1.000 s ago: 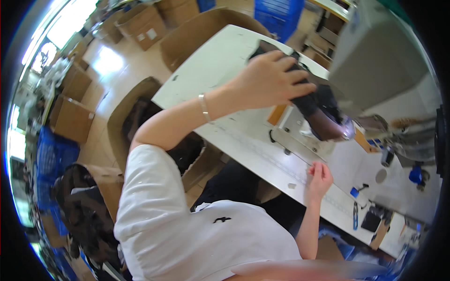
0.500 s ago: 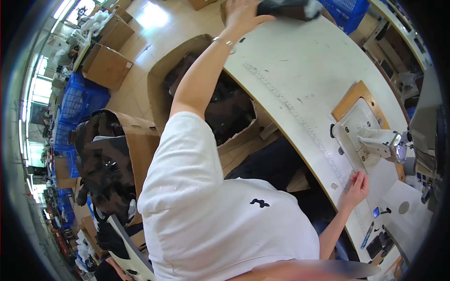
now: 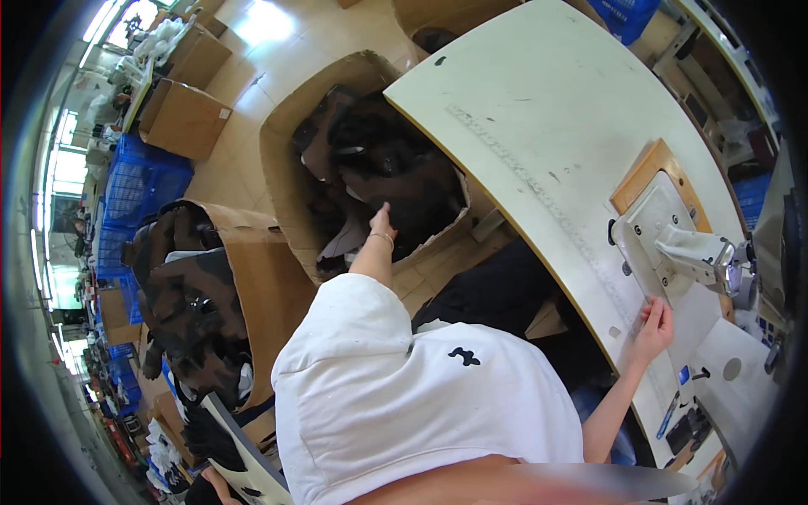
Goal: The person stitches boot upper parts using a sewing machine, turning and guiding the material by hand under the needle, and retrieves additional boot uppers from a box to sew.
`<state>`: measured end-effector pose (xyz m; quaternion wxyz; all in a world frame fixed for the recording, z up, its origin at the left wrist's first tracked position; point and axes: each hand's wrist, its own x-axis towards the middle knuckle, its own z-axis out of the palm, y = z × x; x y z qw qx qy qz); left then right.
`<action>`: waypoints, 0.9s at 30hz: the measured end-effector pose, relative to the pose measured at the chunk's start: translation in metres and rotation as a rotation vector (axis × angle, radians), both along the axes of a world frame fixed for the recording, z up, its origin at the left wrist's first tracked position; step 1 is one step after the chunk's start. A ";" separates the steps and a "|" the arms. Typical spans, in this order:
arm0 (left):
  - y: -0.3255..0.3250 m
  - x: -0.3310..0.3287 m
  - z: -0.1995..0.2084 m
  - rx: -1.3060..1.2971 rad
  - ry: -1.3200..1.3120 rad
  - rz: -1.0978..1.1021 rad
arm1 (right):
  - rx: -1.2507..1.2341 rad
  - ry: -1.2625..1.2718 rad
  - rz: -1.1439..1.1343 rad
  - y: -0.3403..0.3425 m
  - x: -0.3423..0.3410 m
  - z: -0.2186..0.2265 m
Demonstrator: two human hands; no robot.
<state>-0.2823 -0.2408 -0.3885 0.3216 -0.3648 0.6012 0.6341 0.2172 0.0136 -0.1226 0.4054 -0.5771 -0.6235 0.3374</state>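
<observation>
My left hand (image 3: 383,222) reaches over a cardboard box (image 3: 278,126) left of the table. Its fingers are stretched out, and nothing shows in them. Dark brown and black patterned fabric pieces (image 3: 396,189) lie heaped inside that box, just beyond the hand. At the right, my right hand (image 3: 655,330) is above the white table (image 3: 539,93), fingertips pinched together beside the sewing machine's plate (image 3: 644,252). Whatever may be between those fingertips is too small to make out. The sewing machine's metal head (image 3: 703,257) stands just beyond this hand.
Another cardboard box (image 3: 269,286) full of similar patterned fabric stands at the left. A third box (image 3: 463,17) is by the table's far end. Blue crates (image 3: 147,185) are stacked farther left. A blue pen (image 3: 668,416) and small tools lie on the table's near right.
My left hand has swung back from the table's far end to the near box. The dark bundle beside it has left the tabletop. My right hand stays by the machine.
</observation>
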 end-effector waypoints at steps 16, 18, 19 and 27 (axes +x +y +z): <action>0.025 0.023 0.384 0.562 1.369 0.026 | 0.102 0.220 0.256 -0.042 -0.075 0.050; 0.037 0.030 0.381 0.811 1.234 -0.041 | 0.081 0.268 0.352 -0.041 -0.107 0.065; 0.046 0.033 0.379 1.038 1.093 -0.110 | 0.060 0.307 0.407 -0.038 -0.122 0.067; 0.158 0.148 0.327 1.331 0.007 -0.559 | -0.499 0.537 0.652 -0.038 -0.178 0.060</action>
